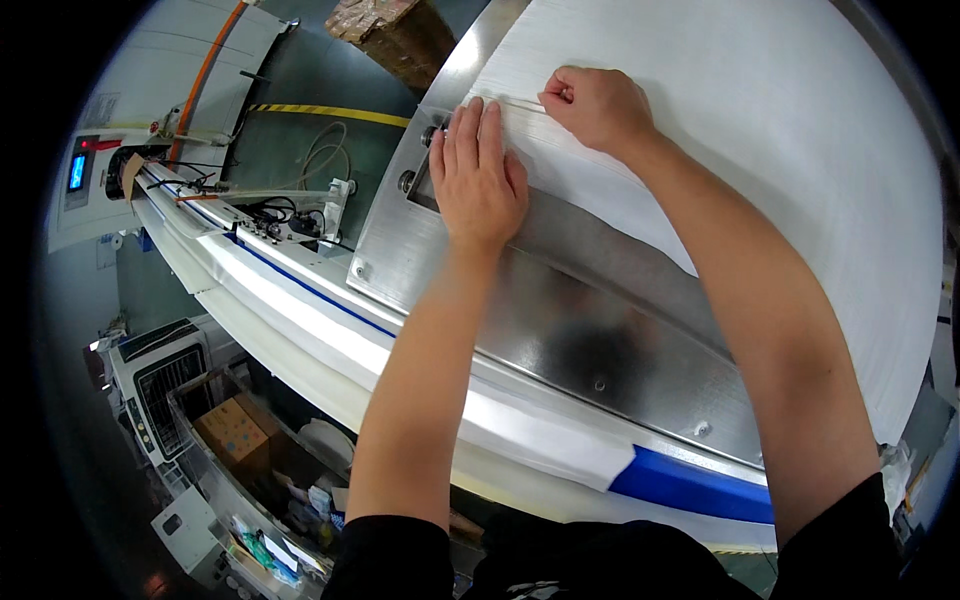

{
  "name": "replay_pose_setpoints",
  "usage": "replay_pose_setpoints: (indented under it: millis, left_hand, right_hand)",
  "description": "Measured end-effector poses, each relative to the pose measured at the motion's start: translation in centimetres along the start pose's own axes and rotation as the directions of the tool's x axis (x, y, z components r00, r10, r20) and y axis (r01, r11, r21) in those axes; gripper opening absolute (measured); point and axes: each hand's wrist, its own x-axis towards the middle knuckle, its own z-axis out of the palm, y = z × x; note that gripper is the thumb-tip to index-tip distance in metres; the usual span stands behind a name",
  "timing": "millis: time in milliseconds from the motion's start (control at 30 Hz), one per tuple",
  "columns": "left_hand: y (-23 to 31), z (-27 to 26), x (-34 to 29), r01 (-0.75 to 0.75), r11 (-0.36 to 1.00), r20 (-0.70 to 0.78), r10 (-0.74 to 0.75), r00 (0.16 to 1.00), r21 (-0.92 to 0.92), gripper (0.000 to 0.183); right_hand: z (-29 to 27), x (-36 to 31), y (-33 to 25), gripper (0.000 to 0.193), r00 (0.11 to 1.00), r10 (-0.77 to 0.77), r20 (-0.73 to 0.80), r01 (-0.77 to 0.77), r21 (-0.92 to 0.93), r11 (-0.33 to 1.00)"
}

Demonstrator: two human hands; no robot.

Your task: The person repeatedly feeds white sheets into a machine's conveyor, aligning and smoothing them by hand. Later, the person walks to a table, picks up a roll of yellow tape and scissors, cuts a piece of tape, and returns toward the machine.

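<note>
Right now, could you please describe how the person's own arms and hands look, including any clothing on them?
The left hand and right hand are bare, without gloves. The left forearm and right forearm are uncovered too, with no watch, bracelet or cable visible. The left sleeve and right sleeve are black and short.

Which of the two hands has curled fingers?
The right hand, curled over the white material; the left hand lies flatter, fingers extended.
</note>
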Motion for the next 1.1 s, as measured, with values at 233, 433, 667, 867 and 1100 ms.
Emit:
replay_pose_setpoints:
  millis: [233,433,667,867,1100]
  left_hand:
    - [-2.0,0.4,0.8,-0.102,0.995,0.066,0.100,0.993,0.018,0.047]
    - [-1.6,0.6,1.5,-0.089,0.996,0.008,0.089,0.996,0.006,0.043]
    - [-1.5,0.3,1.7,-0.112,0.993,0.006,0.112,0.994,0.043,0.041]
    - [-1.3,0.2,2.0,-0.088,0.995,0.012,0.087,0.996,0.048,0.036]
    - [-1.2,-0.2,2.3,-0.090,0.994,0.053,0.086,0.995,0.067,0.033]
  right_hand:
    - [-0.1,0.2,0.4,0.019,1.000,-0.006,-0.005,0.006,-0.001,1.000]
    - [-0.3,0.4,0.7,0.019,0.999,0.040,0.037,-0.042,0.049,0.998]
    - [-0.5,0.5,0.5,0.018,0.997,0.064,0.043,-0.067,0.055,0.996]
    - [-0.8,0.7,0.6,0.018,0.996,0.076,0.043,-0.079,0.079,0.994]
    - [-1.0,0.6,0.5,0.019,0.993,0.089,0.083,-0.097,0.096,0.991]
